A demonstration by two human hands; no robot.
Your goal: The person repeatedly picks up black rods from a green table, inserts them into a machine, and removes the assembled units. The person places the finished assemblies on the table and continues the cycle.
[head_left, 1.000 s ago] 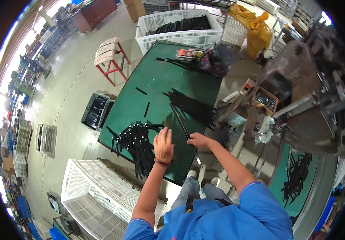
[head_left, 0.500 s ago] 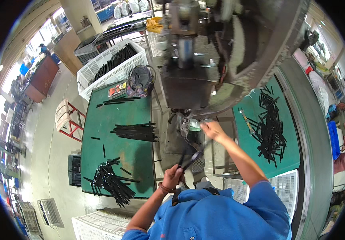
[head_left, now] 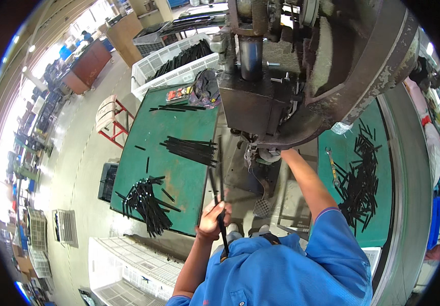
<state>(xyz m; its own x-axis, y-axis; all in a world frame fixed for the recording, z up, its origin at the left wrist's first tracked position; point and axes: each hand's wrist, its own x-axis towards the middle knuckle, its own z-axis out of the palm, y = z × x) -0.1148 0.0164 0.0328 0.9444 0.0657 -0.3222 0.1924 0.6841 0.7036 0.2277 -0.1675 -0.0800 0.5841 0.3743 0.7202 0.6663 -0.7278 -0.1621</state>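
Note:
In my left hand (head_left: pixel 214 217), held in front of my body, are long thin black strips (head_left: pixel 223 229), about two of them, with their far ends fanned slightly apart. The fingers are closed round them. My right hand (head_left: pixel 287 154) reaches under the curved body of a large, worn metal press (head_left: pixel 250 109). Its fingers are hidden, beside a greyish crumpled or rounded piece (head_left: pixel 269 155) at the press's lower working area. Below the press a foot pedal (head_left: pixel 261 207) stands near my feet.
On the left green table (head_left: pixel 189 188) lie a row of black strips (head_left: pixel 189 150) and a fanned bundle (head_left: pixel 146 206). The right green table (head_left: pixel 327 183) carries a pile of short black pieces (head_left: pixel 360 183) and a wrench (head_left: pixel 333 168). White crates (head_left: pixel 128 260) stand lower left.
My left hand has moved left and slightly up, with the strips now upright. My right hand has moved right and up, further under the press. The whole view has shifted.

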